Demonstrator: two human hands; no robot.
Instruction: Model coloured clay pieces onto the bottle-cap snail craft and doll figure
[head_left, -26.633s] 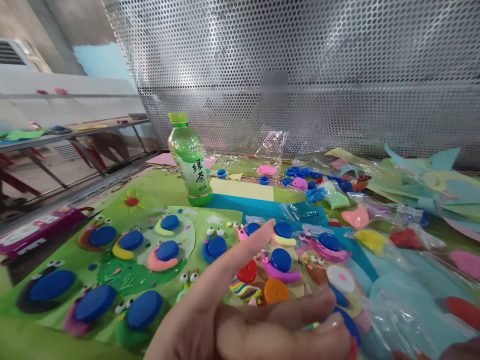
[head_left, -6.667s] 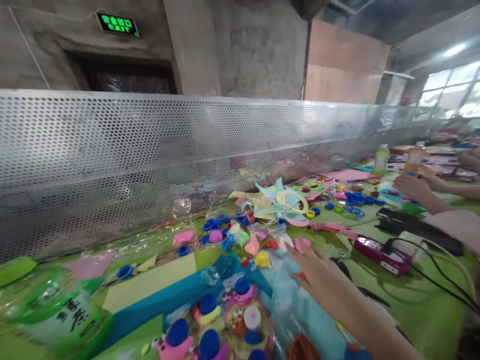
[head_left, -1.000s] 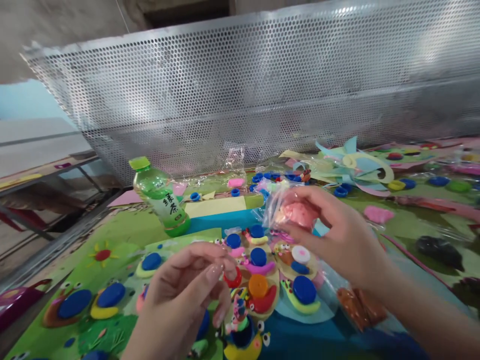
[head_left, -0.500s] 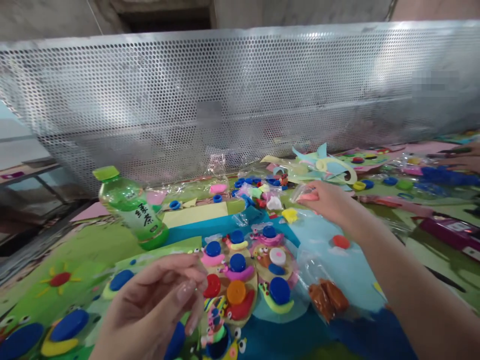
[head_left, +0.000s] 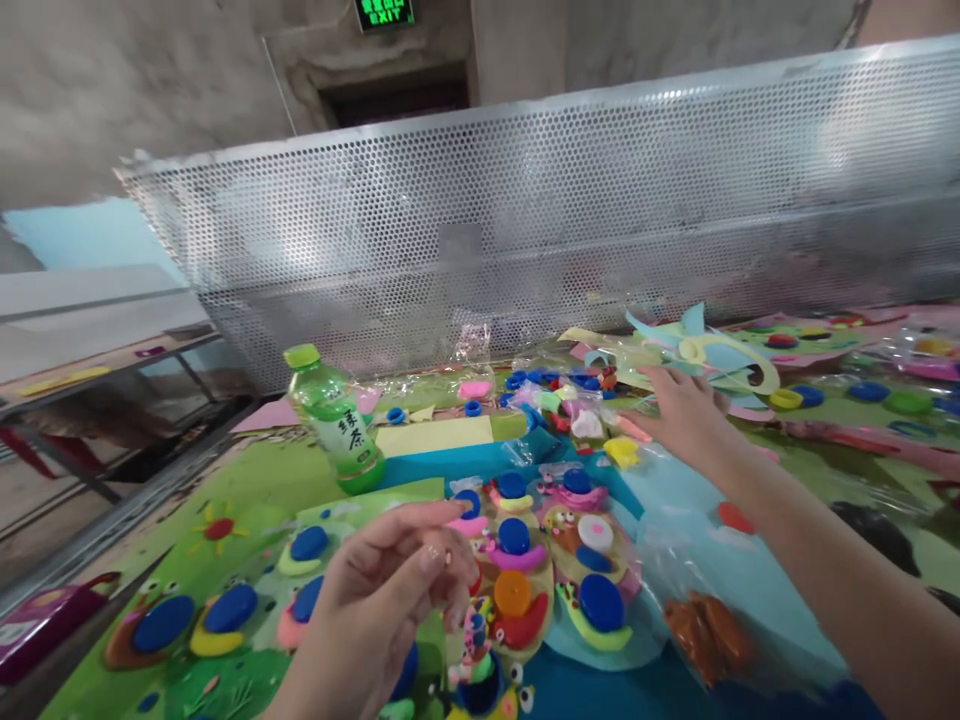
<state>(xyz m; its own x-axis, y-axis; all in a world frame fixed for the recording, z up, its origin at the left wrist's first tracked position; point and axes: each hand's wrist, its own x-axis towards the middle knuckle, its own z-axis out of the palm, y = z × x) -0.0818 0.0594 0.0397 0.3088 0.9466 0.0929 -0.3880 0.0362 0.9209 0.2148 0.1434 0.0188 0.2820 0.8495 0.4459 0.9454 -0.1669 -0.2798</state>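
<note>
My left hand [head_left: 390, 590] hovers at lower centre over the clay snails, index finger extended, thumb curled toward the other fingers. A tiny pale spot shows at the thumb tip; what it is I cannot make out. My right hand [head_left: 686, 415] reaches far right, fingers apart and pointing left, above a plastic packet of pink clay [head_left: 636, 427]. Below lies a picture with snails made of clay and bottle caps, among them a blue cap [head_left: 602, 601], an orange cap [head_left: 513, 594] and a white cap [head_left: 595, 533]. Yellow clay [head_left: 622, 452] lies left of my right hand.
A green tea bottle [head_left: 337, 425] stands at the left rear. Brown clay in a bag [head_left: 709, 635] lies at lower right. Paper strips [head_left: 694, 350] are heaped behind my right hand. A perforated metal panel [head_left: 420, 240] borders the back. A purple box [head_left: 52, 625] sits at lower left.
The view has swung left. My right hand has let go of the pink clay packet and its fingers have spread. My left hand keeps about the same curled pose.
</note>
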